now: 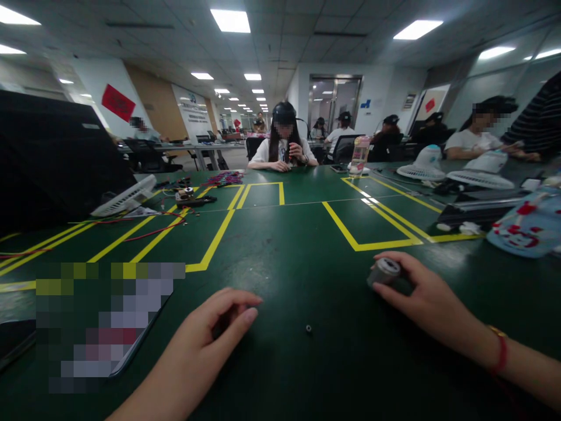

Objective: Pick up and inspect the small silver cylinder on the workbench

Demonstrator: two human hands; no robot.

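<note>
My right hand [421, 298] grips a small grey metal cylinder that looks like a motor [384, 272], thumb on the near side and fingers behind it. The cylinder stands at a slight tilt, its round end with dark openings facing up. On the green table [280, 263], my left hand [214, 333] rests with loosely curled fingers; a small gap shows between thumb and index finger, and nothing is visible there. Between the two hands lies a tiny dark ring-shaped part [308, 329], nearer to my left hand and touched by neither.
A phone-like slab [142, 333], partly pixelated, lies left of my left hand. Red wires [175, 222] and a white fan [125, 196] are farther left. A blue patterned bottle [526, 222] and more fans [423, 164] stand right. Across the table sits a person [283, 140].
</note>
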